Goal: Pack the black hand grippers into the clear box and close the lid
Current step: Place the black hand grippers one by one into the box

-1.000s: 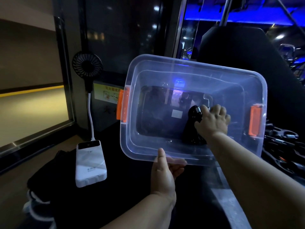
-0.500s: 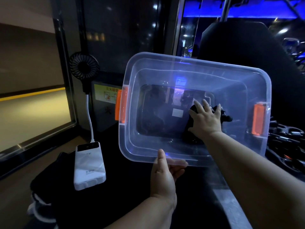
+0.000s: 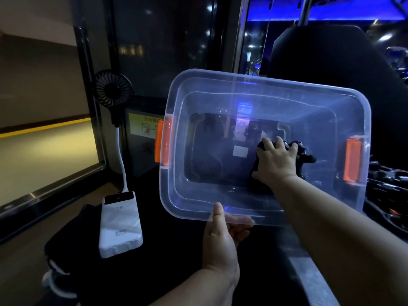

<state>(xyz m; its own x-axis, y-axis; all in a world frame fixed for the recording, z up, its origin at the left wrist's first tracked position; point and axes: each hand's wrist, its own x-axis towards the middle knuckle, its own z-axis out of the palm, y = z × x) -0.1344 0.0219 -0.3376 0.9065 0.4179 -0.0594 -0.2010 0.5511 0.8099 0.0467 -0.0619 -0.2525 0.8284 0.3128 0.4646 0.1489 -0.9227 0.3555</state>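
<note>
The clear box [image 3: 265, 85] with orange latches [image 3: 352, 159] is tipped so that its opening faces me. My left hand [image 3: 220, 239] grips its near rim, thumb on the inside. My right hand [image 3: 276, 162] reaches deep into the box and lies with spread fingers on a black hand gripper [image 3: 305, 156], which rests against the box's bottom at the right. Most of that gripper is hidden under my hand. No lid is visible.
More black hand grippers [image 3: 388, 191] lie in a pile to the right of the box. A white power bank [image 3: 120, 224] with a small black fan [image 3: 112, 88] on a white stalk sits at the left on dark cloth [image 3: 72, 239]. Glass panels stand behind.
My right hand, closed around the hand gripper one second ago, has spread its fingers and now lies flat on it. The box has stayed tilted in my left hand.
</note>
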